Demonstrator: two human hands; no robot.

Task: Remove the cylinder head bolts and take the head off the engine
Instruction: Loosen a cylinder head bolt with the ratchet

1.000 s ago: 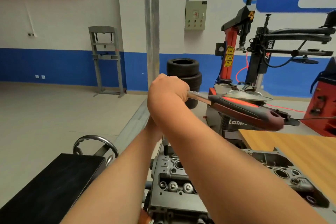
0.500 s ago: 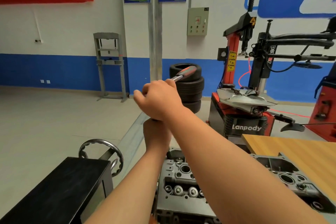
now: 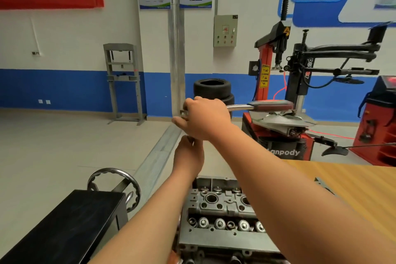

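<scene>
In the head view, our right hand (image 3: 205,119) is clamped on the steel shank of the ratchet wrench (image 3: 271,105), close to its head. Our left hand (image 3: 188,154) sits directly beneath it, touching it, with the fingers curled round what we take for the socket extension, which the fist hides.

What has changed is the handle. A second ago it pointed toward 4 o'clock. Half a second ago it had swung away to about 1 o'clock, over the stacked tyres (image 3: 212,89). Now it lies level at 3 o'clock, across the tyre changer (image 3: 282,152). Both hands stay stacked in the same spot throughout.

We read that as one loosening sweep followed by the ratchet's return, so a head bolt at the far end is coming out stroke by stroke. The bolt itself is hidden behind our left forearm.

The cylinder head (image 3: 216,214) lies at 6 o'clock under our forearms, between the black bench (image 3: 64,225) at 8 o'clock and the wooden tabletop (image 3: 353,188) at 4 o'clock. It is not yet lifted, so we judge the removal to be in its bolt stage
</scene>
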